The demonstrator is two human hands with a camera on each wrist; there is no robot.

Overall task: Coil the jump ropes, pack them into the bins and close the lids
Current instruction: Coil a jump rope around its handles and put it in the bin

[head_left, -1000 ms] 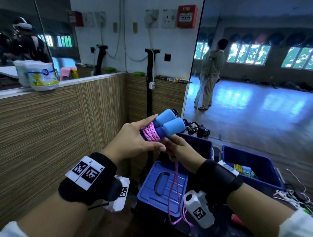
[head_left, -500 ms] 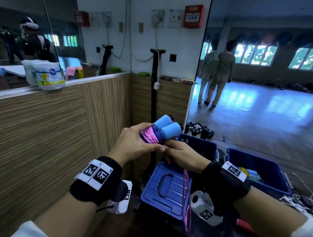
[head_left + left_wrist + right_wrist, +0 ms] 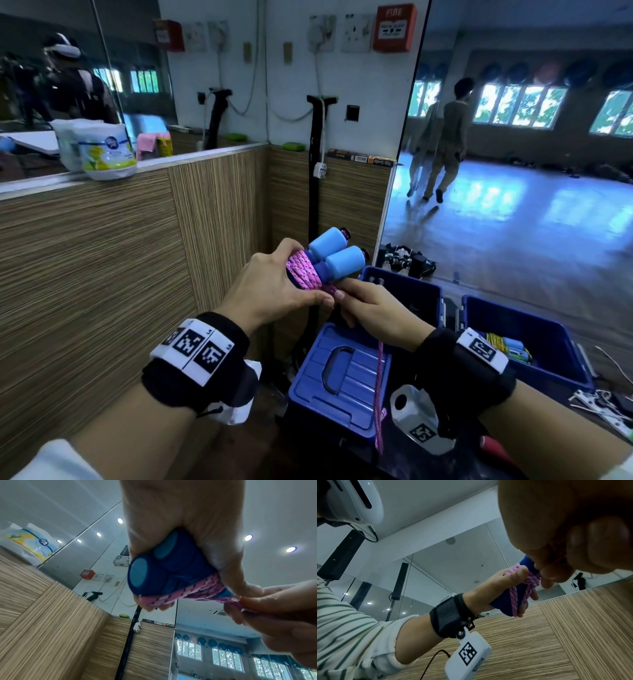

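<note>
Left hand [image 3: 270, 291] grips both blue handles [image 3: 337, 255], long axes pointing up and far-right, above the closed bin lid [image 3: 337, 380]. Right hand [image 3: 373, 308] pinches pink rope [image 3: 303, 275]; the tail probably hangs down.

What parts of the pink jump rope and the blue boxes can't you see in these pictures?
- Head view: the loose end of the pink rope runs behind the right wrist camera.
- Head view: the near bin is mostly hidden by the right hand and its lid.
- Head view: the yellow rope in the far bin is too small to judge.
- Left wrist view: the left hand covers much of the handles.
</note>
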